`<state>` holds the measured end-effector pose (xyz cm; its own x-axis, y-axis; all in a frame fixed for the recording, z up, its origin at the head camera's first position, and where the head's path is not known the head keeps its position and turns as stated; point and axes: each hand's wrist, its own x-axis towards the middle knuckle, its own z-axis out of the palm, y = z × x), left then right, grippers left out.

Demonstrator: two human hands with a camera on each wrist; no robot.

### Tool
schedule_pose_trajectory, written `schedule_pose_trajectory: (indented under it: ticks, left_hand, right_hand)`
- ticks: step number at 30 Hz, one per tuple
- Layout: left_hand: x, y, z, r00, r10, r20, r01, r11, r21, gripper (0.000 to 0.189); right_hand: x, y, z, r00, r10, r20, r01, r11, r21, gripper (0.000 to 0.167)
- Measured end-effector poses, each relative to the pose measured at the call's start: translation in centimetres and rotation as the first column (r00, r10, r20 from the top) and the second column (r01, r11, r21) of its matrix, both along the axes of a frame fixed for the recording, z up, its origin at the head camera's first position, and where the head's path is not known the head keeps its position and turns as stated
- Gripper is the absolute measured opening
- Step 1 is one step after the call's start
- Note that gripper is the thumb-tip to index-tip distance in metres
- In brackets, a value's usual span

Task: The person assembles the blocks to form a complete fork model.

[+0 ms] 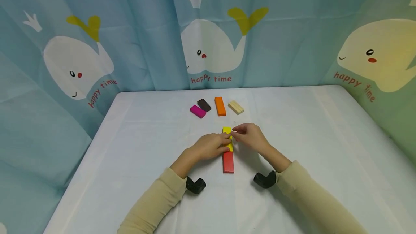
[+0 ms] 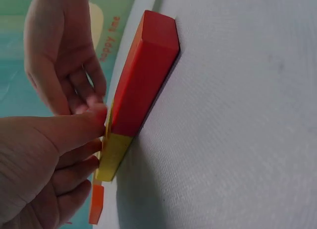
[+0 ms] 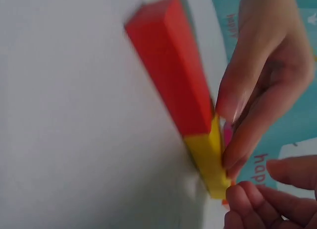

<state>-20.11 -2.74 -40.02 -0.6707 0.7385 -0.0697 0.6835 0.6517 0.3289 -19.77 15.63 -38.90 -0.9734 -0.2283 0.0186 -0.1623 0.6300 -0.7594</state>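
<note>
A red block (image 1: 228, 162) lies flat on the white table, end to end with yellow blockwork (image 1: 229, 146). My left hand (image 1: 209, 145) reaches over the yellow from the left, its thumb near the seam with the red block and its fingertips resting on the yellow. Most of the yellow is covered, so I cannot tell if it is one block or more. By the yellow's far right side is my right hand (image 1: 251, 137), fingers loosely bent. In the right wrist view a gap shows between its thumb (image 3: 285, 170) and fingers, with nothing seen between them.
Beyond the hands lie a magenta block (image 1: 198, 111), a dark brown block (image 1: 204, 105), an orange block (image 1: 220, 106) and a pale wooden piece (image 1: 236, 107) with grooves. A blue curtain (image 1: 156, 46) with whales hangs behind the table. Black wrist mounts (image 1: 196, 185) sit under both wrists.
</note>
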Motion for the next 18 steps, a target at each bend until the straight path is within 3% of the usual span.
schedule_pose_trajectory:
  ticks: [6,18]
  left_hand:
    - [0.1,-0.2,0.0,1.000,-0.024,0.015,0.025,1.000,-0.011,0.046]
    - [0.1,-0.1,0.0,0.999,-0.006,0.046,0.006,1.000,-0.014,0.047]
  right_hand:
    - [-2.1,0.0,-0.5,0.999,0.046,-0.024,-0.046,0.999,0.022,0.025]
    - [-4.8,-0.5,-1.2,0.999,-0.001,-0.037,0.002,1.000,0.029,0.025]
